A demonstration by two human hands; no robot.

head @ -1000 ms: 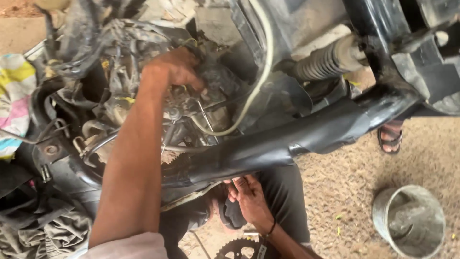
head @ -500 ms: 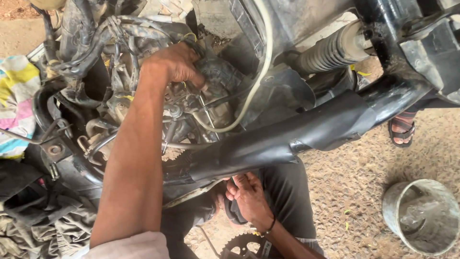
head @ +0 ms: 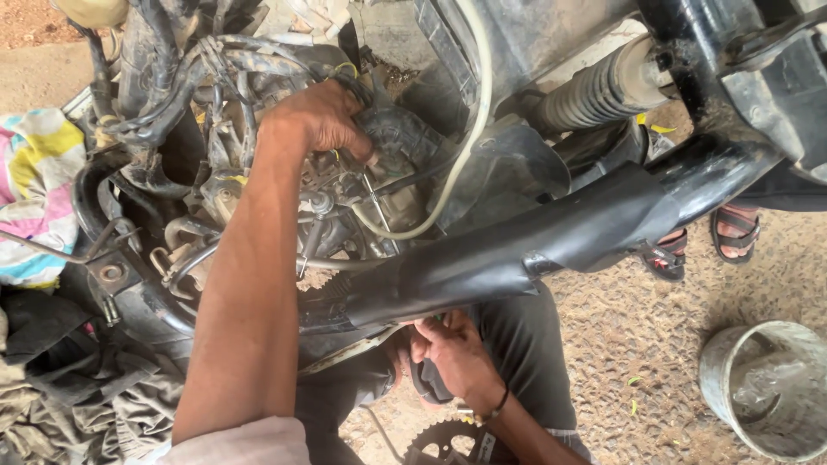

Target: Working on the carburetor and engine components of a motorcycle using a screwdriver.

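With your left hand gripping the black rubber intake hose atop the engine, keep those fingers clamped steady while your right hand, curled around a dark tool handle beneath the black frame tube, works squarely.

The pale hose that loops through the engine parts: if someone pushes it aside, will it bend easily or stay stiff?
The pale hose probably bends easily, since it hangs in a smooth curve. It may spring back, being fixed somewhere among the engine parts. It looks light for its length.
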